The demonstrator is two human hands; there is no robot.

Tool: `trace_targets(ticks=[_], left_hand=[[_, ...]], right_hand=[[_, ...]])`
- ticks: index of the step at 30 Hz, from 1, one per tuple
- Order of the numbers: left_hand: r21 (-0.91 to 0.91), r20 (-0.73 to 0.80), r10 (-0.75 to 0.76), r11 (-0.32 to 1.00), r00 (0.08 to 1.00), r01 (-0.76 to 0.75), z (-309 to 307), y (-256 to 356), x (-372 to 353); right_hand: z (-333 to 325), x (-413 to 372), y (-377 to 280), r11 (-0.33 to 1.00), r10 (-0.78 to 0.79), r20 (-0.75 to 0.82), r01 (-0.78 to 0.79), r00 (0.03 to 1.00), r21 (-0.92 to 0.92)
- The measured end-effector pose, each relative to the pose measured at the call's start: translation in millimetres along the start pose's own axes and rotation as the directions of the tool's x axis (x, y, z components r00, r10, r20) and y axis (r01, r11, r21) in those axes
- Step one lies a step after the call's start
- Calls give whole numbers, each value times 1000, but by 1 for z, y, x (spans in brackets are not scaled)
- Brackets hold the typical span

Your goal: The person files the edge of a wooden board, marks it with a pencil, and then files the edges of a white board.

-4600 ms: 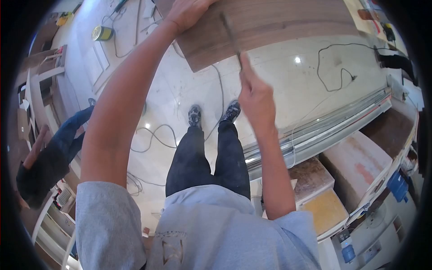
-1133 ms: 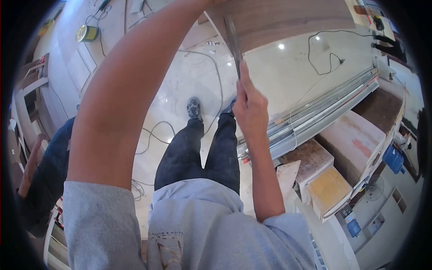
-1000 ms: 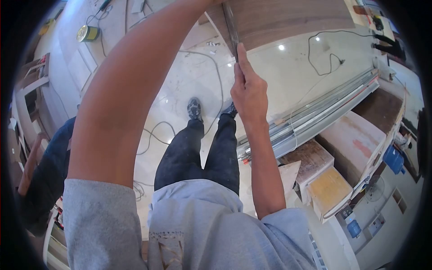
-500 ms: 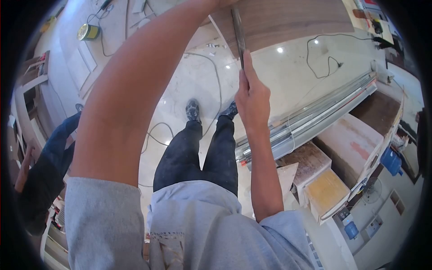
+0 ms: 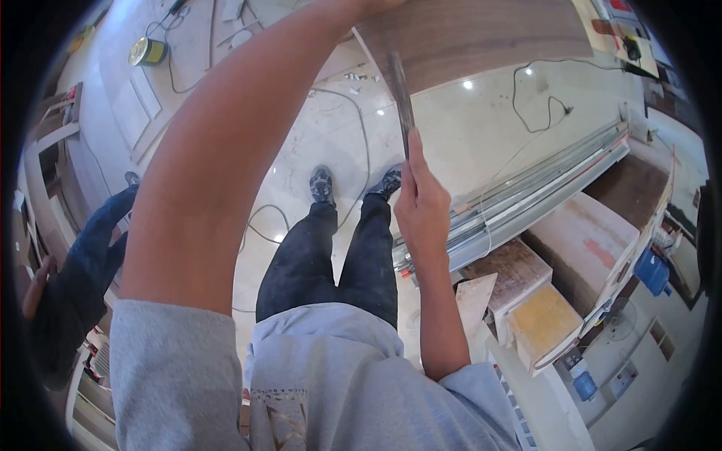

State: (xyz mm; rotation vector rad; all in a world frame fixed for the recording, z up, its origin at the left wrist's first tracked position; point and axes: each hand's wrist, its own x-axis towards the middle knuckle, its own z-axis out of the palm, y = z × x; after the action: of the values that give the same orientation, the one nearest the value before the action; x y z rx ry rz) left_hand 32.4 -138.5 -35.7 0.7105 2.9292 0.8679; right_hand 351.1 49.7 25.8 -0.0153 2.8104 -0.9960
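My right hand (image 5: 423,199) is wrapped round the near end of a long, flat, dark metal file (image 5: 401,94), with the index finger stretched along it. The file's far end overlaps the left edge of a brown wood-grain board (image 5: 481,37) in this view. My left arm reaches up across the scene to the top of the frame. There my left hand (image 5: 370,4) is beside the board's upper left corner, its fingers cut off by the frame edge.
Long metal profiles (image 5: 519,199) lie bundled on the right, next to wooden boxes (image 5: 545,323). Cables (image 5: 361,128) trail across the glossy floor near my feet. A yellow tin (image 5: 147,52) stands at upper left. Another person (image 5: 83,278) is at the left edge.
My right hand has drawn the file back toward my body, so its far end now lies lower along the board's edge. My left arm has barely moved.
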Motion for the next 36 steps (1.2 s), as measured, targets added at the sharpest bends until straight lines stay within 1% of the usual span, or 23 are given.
trace_targets(ticks=[1, 2, 4, 5, 7, 8, 11, 12, 15, 18, 21, 24, 27, 30, 33, 36], left_hand=[[3, -13, 16, 1000, 1000, -15, -1, 1, -2], [12, -6, 1, 1000, 1000, -1, -3, 3, -3], [33, 10, -26, 999, 1000, 25, -7, 11, -3], [6, 9, -20, 1000, 1000, 20, -4, 10, -2], [-40, 1, -7, 999, 1000, 7, -2, 1, 2], [-27, 2, -9, 1000, 1000, 9, -2, 0, 1], [-13, 12, -14, 1000, 1000, 14, 1, 0, 2], [-17, 13, -19, 1000, 1000, 19, 0, 1, 2], [-12, 14, -16, 1000, 1000, 16, -3, 6, 0], [6, 14, -8, 1000, 1000, 8, -6, 8, -5], [-30, 15, -9, 1000, 1000, 9, -4, 8, -4], [-46, 16, -12, 999, 1000, 13, -8, 8, -5], [-26, 9, 2, 1000, 1000, -2, -5, 5, -5], [5, 12, -3, 1000, 1000, 3, -5, 8, -5], [0, 13, -13, 1000, 1000, 13, -6, 9, -5], [-2, 8, -8, 1000, 1000, 8, -5, 10, -5]], right_hand=[[-1, -9, 1, 1000, -7, -11, 8, 1000, 26], [-1, -13, 2, 998, -12, -24, 13, 1000, 53], [8, 13, 2, 999, -48, -37, 47, 998, -8], [11, 31, 1, 997, -65, -45, 63, 997, -39], [13, 64, -8, 998, -52, -100, 55, 994, 32], [11, 72, -13, 996, -44, -126, 53, 991, 68], [-7, 68, -15, 981, 162, -63, -154, 985, 114], [-11, 55, -9, 988, 133, -61, -128, 989, 91], [-19, 2, 1, 985, 118, 31, -121, 993, 119], [-12, -17, 5, 987, 52, 32, -56, 998, 151], [-5, 38, 3, 998, -27, -29, 28, 999, 55], [-14, 73, -19, 990, 117, 54, -121, 992, 71], [-15, 46, -12, 993, 99, 16, -100, 995, 60], [-16, -12, 2, 986, 77, 22, -79, 997, 146], [-12, -1, 8, 996, 56, 29, -57, 998, 66], [-4, 66, -1, 998, -58, -66, 59, 996, 24]])
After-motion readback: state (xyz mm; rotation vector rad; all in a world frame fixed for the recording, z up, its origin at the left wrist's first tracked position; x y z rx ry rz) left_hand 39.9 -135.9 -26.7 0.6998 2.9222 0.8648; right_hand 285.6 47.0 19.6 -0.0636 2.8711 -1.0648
